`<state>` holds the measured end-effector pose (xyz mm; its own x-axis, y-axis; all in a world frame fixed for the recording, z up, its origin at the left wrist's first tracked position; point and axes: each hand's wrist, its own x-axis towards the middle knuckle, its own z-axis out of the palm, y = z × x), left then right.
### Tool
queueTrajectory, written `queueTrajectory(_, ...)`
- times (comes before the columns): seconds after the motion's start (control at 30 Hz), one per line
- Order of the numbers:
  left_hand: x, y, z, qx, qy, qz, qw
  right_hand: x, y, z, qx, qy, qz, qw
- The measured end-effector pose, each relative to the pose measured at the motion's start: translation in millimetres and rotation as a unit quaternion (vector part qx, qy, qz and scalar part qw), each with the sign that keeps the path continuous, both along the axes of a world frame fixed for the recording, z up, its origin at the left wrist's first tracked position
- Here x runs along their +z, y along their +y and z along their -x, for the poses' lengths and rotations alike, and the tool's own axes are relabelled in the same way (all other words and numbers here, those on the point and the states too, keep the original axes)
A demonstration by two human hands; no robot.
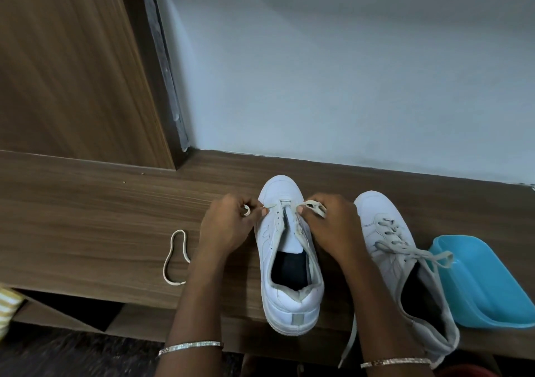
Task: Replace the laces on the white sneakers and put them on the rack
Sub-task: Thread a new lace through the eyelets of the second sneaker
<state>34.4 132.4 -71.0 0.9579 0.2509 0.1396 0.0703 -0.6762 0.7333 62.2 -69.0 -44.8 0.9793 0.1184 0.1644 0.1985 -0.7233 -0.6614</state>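
Note:
A white sneaker (289, 264) stands on the wooden shelf top (95, 226), toe pointing at the wall. A cream lace runs across its lowest eyelets. My left hand (228, 226) pinches the lace's left end beside the toe. My right hand (333, 226) pinches the right end, with lace looped around its fingers. A second white sneaker (405, 264) stands to the right, laced, one lace end hanging over the shelf's front edge. The left-hand lace's loose part (176, 256) lies in a loop on the wood, left of my left forearm.
A blue plastic tub (486, 284) sits at the right end of the shelf, touching the second sneaker's lace. A wooden door panel (69, 67) stands at the left and a pale wall (333, 73) behind. Open compartments lie under the shelf's front edge.

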Motion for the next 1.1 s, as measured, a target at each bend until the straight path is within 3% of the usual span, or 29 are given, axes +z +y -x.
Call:
queueTrajectory(0.07, 1, -1, -1, -0.008, -0.014, 0.043, 0.999, -2, 0, -2, -0.024, -0.012, -0.010, 1.000)
queueTrajectory(0.23, 4, -9, -2, -0.010, -0.034, 0.184, 0.982, 1, -9, -5, -0.086, 0.049, -0.253, 0.962)
queueTrajectory(0.37, 1, -8, -3, -0.028, -0.010, 0.268, 0.963, 11, -15, -4, -0.096, 0.113, -0.415, 0.897)
queueTrajectory(0.5, -2, -8, -2, -0.021, -0.004, 0.278, 0.960, 23, -30, -6, -0.075, 0.118, -0.558, 0.818)
queueTrajectory(0.7, 2, -12, -2, -0.003, 0.008, 0.308, 0.951, 34, -52, -8, -0.074, 0.102, -0.683, 0.719)
queueTrajectory(0.93, -1, -12, -3, 0.017, 0.004, 0.314, 0.949, 39, -60, -6, -0.074, 0.084, -0.696, 0.710)
queueTrajectory(1.03, 1, -12, -2, 0.021, 0.002, 0.307, 0.951, 37, -62, -7, -0.090, 0.042, -0.648, 0.755)
queueTrajectory(1.1, 5, -14, 1, 0.018, -0.008, 0.295, 0.955, 37, -64, -6, -0.097, 0.027, -0.579, 0.809)
